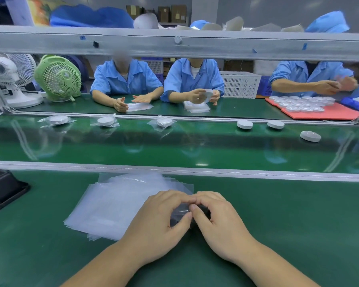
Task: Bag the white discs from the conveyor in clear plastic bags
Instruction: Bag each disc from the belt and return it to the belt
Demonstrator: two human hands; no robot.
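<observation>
Step in hand, I'd say: opening a fresh bag, no disc in it yet. left hand (160, 220) and right hand (218, 222) are both curled, fingertips meeting, pinching one clear bag (179, 213) at the right edge of the bag stack (112, 206), mid tabletop. Film is thin, glossy, limp; the stack is flat squarish sheets, slightly fanned. Three bare white discs sit toward the right end of the conveyor (174, 148): nearest disc (310, 136), two more discs (245, 124) by the far rail. Thick round matte pucks, rigid-looking. Bagged discs (105, 121) lie along the far-left edge. Next: part the mouth, hold it with one hand, reach over for the nearest disc
</observation>
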